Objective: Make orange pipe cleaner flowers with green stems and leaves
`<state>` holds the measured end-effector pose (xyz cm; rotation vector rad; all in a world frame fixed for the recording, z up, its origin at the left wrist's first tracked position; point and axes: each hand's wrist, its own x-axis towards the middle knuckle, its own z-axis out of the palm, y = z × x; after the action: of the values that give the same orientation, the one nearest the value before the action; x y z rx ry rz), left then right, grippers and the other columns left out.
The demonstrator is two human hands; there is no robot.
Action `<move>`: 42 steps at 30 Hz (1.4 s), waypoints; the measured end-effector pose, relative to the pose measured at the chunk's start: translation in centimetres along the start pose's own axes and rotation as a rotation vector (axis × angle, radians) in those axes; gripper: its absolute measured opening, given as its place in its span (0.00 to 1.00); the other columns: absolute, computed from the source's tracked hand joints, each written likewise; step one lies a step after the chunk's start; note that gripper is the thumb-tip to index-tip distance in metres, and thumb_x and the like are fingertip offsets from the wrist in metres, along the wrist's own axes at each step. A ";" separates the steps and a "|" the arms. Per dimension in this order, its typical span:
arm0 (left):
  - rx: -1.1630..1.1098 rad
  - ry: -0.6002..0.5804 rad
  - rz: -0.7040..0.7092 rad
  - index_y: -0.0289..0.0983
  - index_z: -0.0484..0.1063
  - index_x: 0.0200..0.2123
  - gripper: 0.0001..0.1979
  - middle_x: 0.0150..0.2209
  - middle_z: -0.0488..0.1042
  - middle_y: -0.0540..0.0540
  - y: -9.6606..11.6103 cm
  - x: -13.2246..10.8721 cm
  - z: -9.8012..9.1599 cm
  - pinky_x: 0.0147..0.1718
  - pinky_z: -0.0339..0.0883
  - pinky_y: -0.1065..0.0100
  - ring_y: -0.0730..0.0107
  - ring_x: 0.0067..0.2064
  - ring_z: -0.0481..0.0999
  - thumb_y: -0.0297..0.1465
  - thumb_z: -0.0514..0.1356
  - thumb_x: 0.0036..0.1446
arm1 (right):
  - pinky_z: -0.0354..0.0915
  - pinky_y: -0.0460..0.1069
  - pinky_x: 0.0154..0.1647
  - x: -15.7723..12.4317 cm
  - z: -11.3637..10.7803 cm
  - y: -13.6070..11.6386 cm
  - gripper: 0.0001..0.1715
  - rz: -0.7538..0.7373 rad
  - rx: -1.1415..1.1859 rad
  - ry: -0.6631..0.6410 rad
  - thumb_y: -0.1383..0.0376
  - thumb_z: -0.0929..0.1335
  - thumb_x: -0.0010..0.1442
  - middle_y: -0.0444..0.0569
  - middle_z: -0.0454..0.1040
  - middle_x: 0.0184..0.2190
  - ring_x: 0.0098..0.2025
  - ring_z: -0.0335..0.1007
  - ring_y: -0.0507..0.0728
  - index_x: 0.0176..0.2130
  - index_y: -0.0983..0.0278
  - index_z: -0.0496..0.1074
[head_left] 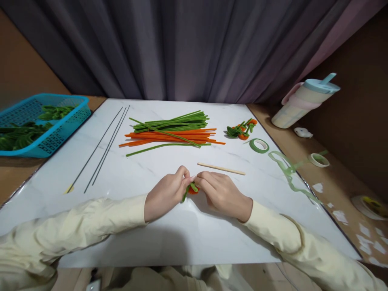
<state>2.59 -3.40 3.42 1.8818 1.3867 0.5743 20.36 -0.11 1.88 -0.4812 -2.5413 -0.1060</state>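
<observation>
My left hand (167,192) and my right hand (222,193) meet near the front middle of the white marble board (127,234). Both pinch a small orange and green pipe-cleaner piece (190,188) between the fingertips. A thin wooden stick (221,168) lies just beyond my right hand. Farther back lies a pile of green and orange pipe cleaners (172,132). Several finished orange and green pieces (241,129) sit at the back right.
Three thin dark wires (104,145) lie on the left of the board. A blue basket (39,125) of green pieces stands far left. A green tape roll (259,145), loose green tape (287,171), another roll (319,160) and a lidded cup (304,103) are at right.
</observation>
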 end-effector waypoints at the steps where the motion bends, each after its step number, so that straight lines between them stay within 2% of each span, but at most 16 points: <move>1: 0.044 0.025 0.016 0.40 0.54 0.31 0.08 0.18 0.60 0.56 0.0 -0.1 0.0 0.22 0.54 0.73 0.72 0.19 0.62 0.34 0.43 0.62 | 0.54 0.46 0.24 0.0 0.0 -0.1 0.15 0.037 0.062 -0.008 0.78 0.56 0.54 0.50 0.67 0.26 0.25 0.58 0.53 0.36 0.68 0.65; 4: 0.204 0.120 0.092 0.39 0.55 0.32 0.07 0.18 0.62 0.56 -0.1 -0.2 0.2 0.21 0.54 0.73 0.72 0.18 0.66 0.32 0.43 0.63 | 0.54 0.46 0.24 0.0 -0.1 -0.7 0.14 0.181 0.283 0.004 0.78 0.56 0.51 0.49 0.66 0.27 0.26 0.58 0.53 0.34 0.66 0.64; 8: 0.428 0.289 0.278 0.37 0.58 0.33 0.10 0.19 0.68 0.54 -0.6 -0.3 0.7 0.17 0.53 0.74 0.73 0.16 0.68 0.32 0.42 0.64 | 0.55 0.46 0.26 0.5 -0.5 -1.3 0.08 0.478 0.583 0.048 0.74 0.58 0.56 0.46 0.64 0.25 0.26 0.58 0.51 0.29 0.64 0.63; 14: 0.611 0.496 0.578 0.35 0.61 0.31 0.12 0.15 0.68 0.53 -1.5 -0.2 1.2 0.16 0.55 0.74 0.74 0.14 0.67 0.31 0.44 0.64 | 0.53 0.45 0.23 1.7 -1.7 -1.5 0.08 0.947 0.969 -0.116 0.69 0.63 0.53 0.41 0.63 0.20 0.22 0.55 0.49 0.23 0.65 0.63; 18: 0.629 0.515 0.700 0.34 0.62 0.31 0.11 0.16 0.70 0.51 -1.6 -0.2 1.2 0.16 0.57 0.73 0.73 0.14 0.68 0.28 0.45 0.63 | 0.51 0.44 0.22 2.1 -2.3 -1.4 0.08 1.048 1.059 -0.169 0.71 0.64 0.50 0.40 0.62 0.18 0.20 0.52 0.47 0.21 0.66 0.64; 20: 0.595 0.482 0.654 0.34 0.62 0.32 0.10 0.16 0.70 0.51 -1.5 -0.1 1.0 0.16 0.56 0.73 0.73 0.14 0.68 0.28 0.45 0.63 | 0.51 0.44 0.23 2.1 -2.4 -1.3 0.08 1.043 1.022 -0.167 0.70 0.64 0.51 0.40 0.62 0.18 0.20 0.51 0.47 0.21 0.66 0.65; 25: 0.335 0.297 0.348 0.36 0.61 0.34 0.08 0.19 0.69 0.54 -1.0 -0.1 0.6 0.17 0.55 0.75 0.76 0.16 0.66 0.30 0.46 0.63 | 0.54 0.45 0.25 1.6 -2.0 -1.2 0.09 0.944 0.883 -0.123 0.66 0.64 0.56 0.44 0.69 0.23 0.24 0.57 0.50 0.27 0.66 0.71; 29: 0.162 0.214 0.194 0.37 0.61 0.33 0.07 0.19 0.67 0.56 -0.6 -0.2 0.5 0.20 0.54 0.76 0.78 0.17 0.64 0.31 0.47 0.63 | 0.56 0.45 0.27 1.5 -1.7 -1.5 0.10 0.954 0.899 -0.068 0.65 0.64 0.57 0.44 0.71 0.24 0.25 0.59 0.50 0.27 0.66 0.70; 34: 0.028 0.178 0.103 0.38 0.62 0.33 0.08 0.17 0.61 0.57 -0.3 -0.2 0.3 0.21 0.53 0.76 0.77 0.18 0.61 0.32 0.46 0.62 | 0.54 0.45 0.24 1.6 -1.8 -1.8 0.09 0.956 0.788 -0.024 0.67 0.64 0.56 0.43 0.69 0.21 0.22 0.57 0.49 0.25 0.65 0.69; 39: -0.027 0.138 0.061 0.38 0.61 0.33 0.09 0.17 0.61 0.57 0.1 -0.1 0.0 0.21 0.52 0.75 0.77 0.18 0.60 0.35 0.45 0.63 | 0.53 0.45 0.25 1.3 -1.8 -2.0 0.09 0.877 0.651 0.020 0.69 0.64 0.57 0.44 0.70 0.22 0.23 0.58 0.49 0.25 0.65 0.69; 42: -0.012 0.118 0.067 0.39 0.60 0.34 0.08 0.17 0.62 0.57 0.1 -0.1 0.0 0.21 0.52 0.75 0.76 0.18 0.61 0.35 0.46 0.63 | 0.53 0.46 0.25 1.2 -1.8 -2.0 0.10 0.865 0.646 0.010 0.69 0.63 0.58 0.43 0.70 0.23 0.23 0.58 0.49 0.27 0.64 0.70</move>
<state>2.64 -3.53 3.51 1.9168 1.3951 0.7356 19.56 -1.93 4.07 -1.2103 -1.9741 0.9727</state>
